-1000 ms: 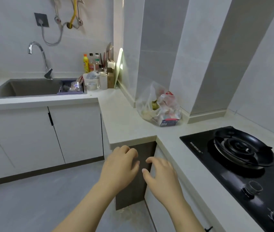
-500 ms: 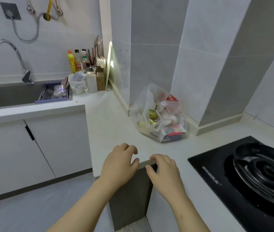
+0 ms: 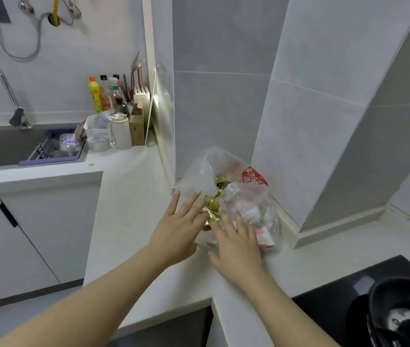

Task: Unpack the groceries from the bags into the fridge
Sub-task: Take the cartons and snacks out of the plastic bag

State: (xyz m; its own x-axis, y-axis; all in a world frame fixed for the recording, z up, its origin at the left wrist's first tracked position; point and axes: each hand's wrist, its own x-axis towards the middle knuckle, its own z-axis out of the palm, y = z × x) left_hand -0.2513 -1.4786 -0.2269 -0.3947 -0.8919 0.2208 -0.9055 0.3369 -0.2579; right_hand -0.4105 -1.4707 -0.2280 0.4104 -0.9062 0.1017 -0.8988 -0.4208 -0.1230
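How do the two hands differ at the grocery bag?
The left hand reaches the grocery bag on its left side; the right hand is at its front. The left hand's fingertips sit higher, near the mouth; the right hand's sit lower. Both are open, gripping nothing.

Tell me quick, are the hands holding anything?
Left hand: open, fingers straight at the plastic bag, holding nothing.
Right hand: open, fingers spread at the same bag, holding nothing.

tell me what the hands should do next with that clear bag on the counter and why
Probably pinch the loose top edges of the clear plastic bag and spread its mouth. The left hand and right hand are open, fingers straight, at its near side on the countertop, gripping nothing yet, and the groceries sit under crumpled film.
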